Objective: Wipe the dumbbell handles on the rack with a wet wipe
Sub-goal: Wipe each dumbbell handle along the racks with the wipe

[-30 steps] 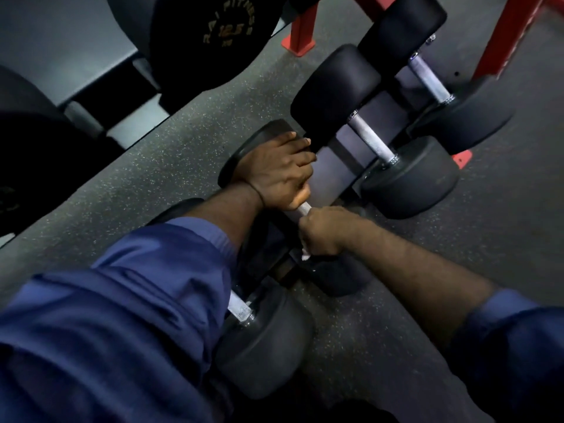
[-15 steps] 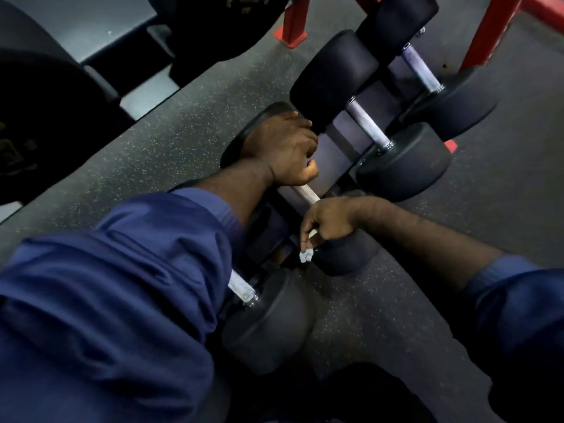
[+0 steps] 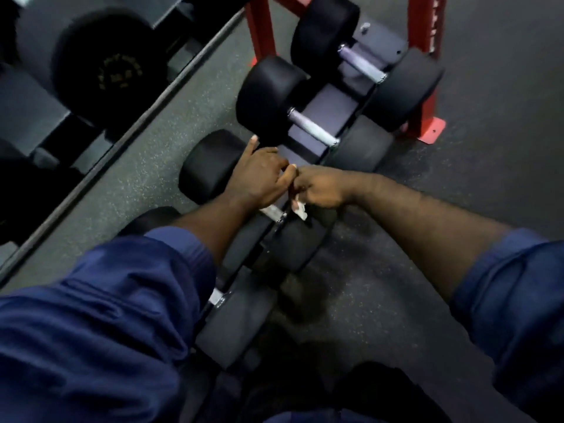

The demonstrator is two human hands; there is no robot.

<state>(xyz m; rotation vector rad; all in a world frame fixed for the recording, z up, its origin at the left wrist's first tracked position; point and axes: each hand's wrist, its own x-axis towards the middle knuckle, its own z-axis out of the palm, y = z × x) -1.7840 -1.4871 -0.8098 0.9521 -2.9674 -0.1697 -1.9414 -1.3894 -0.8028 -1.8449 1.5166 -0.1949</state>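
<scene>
The person wears a dark navy long-sleeved top. The left sleeve (image 3: 100, 315) is loose and deeply creased, with broad folds and a faint sheen. Its cuff is a smoother band at mid-forearm. The right sleeve (image 3: 512, 288) is the same navy, bunched in folds at its cuff. Below both cuffs the forearms are bare, down to the left grip (image 3: 259, 178) and right grip (image 3: 320, 187).

dumbbell heads (image 3: 268, 96): black, matt, rubber-like, smooth. dumbbell handles (image 3: 314, 129): pale grey metal, dull sheen, texture blurred. rack (image 3: 262, 29): red painted metal, slight gloss. wet wipe (image 3: 299, 209): white, thin, crumpled; cloth or paper unclear. floor (image 3: 381, 300): dark, matt, grainy, pale-speckled. sleeves (image 3: 106, 300): blue cloth, creased.
</scene>
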